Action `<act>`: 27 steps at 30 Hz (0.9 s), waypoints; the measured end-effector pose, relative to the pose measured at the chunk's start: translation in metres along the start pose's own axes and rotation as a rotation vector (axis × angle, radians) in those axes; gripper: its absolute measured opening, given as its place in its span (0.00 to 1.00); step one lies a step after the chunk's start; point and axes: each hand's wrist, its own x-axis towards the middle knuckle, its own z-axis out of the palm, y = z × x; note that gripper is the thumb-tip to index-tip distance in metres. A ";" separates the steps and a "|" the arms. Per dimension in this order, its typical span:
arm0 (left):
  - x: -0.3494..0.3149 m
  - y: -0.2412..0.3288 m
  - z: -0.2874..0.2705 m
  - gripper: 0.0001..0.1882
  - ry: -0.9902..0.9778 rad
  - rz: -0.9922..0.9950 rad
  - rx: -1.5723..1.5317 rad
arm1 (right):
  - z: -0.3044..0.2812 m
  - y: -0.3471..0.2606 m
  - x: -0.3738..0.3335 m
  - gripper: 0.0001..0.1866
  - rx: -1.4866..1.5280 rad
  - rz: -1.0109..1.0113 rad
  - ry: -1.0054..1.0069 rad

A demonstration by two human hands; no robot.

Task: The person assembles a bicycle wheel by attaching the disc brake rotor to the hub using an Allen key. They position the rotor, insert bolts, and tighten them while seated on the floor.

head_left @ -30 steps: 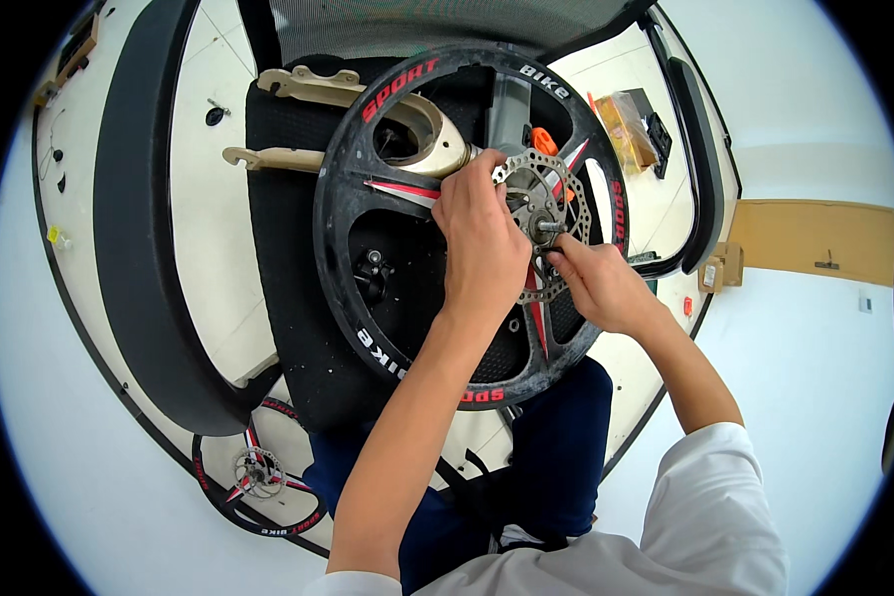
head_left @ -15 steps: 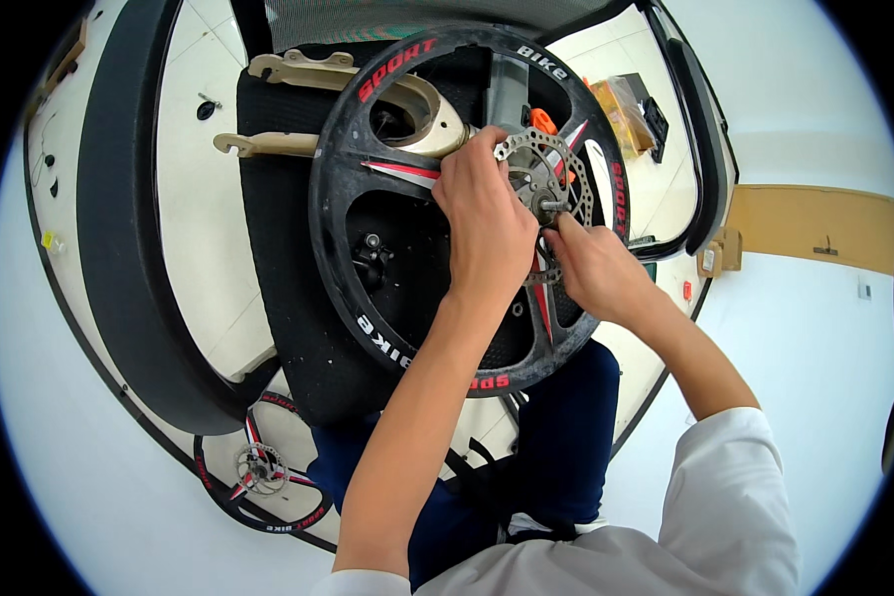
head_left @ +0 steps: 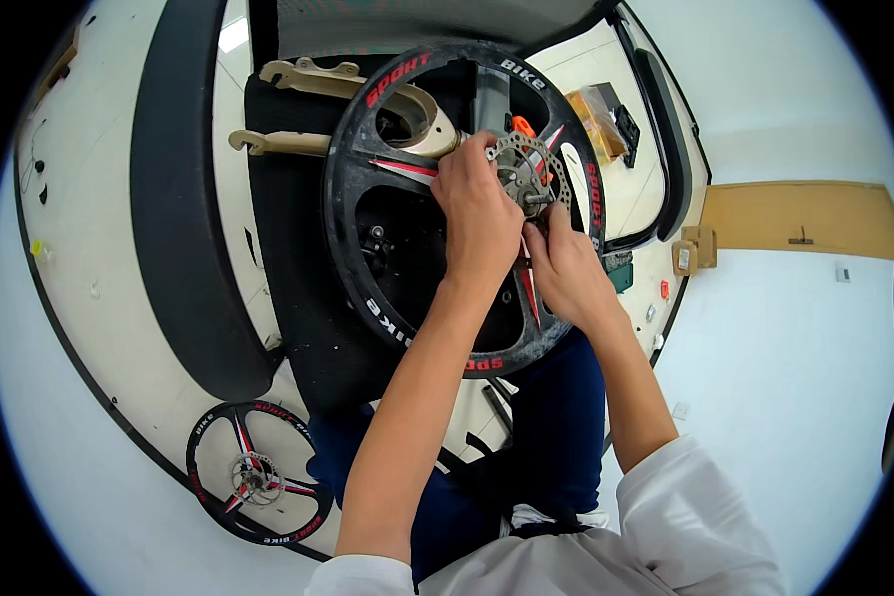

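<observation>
A black bicycle wheel (head_left: 346, 248) with red and white spoke accents lies flat over the dark seat in front of me. A perforated silver brake disc (head_left: 558, 171) sits at its hub, and a metal axle (head_left: 537, 199) sticks up from the middle. My left hand (head_left: 479, 214) is closed at the disc's left edge, its fingertips partly hidden. Just below the axle, my right hand (head_left: 571, 273) has its fingers pinched together; whatever is between them is hidden. A beige bicycle fork (head_left: 422, 114) lies beside the wheel, partly under its rim.
Another wheel (head_left: 201, 427) with a disc lies on the floor at lower left. A black padded armrest (head_left: 174, 219) runs along the left, with another armrest (head_left: 666, 139) at right. Small black parts (head_left: 374, 248) show through the wheel. Cardboard boxes (head_left: 703, 246) stand farther right.
The whole view has shifted slightly. My right hand has turned more upright and moved lower beside the axle, its forearm closer in. My left hand stays at the disc's edge.
</observation>
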 end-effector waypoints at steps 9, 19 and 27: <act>0.001 0.000 -0.005 0.15 -0.008 0.005 0.003 | -0.002 0.028 -0.002 0.07 -0.122 -0.228 0.009; -0.002 0.000 0.000 0.13 0.060 0.007 0.004 | 0.022 0.006 -0.013 0.06 0.216 -0.007 0.149; -0.002 -0.001 0.005 0.13 0.057 0.020 0.021 | 0.036 -0.010 -0.007 0.12 0.315 0.224 0.337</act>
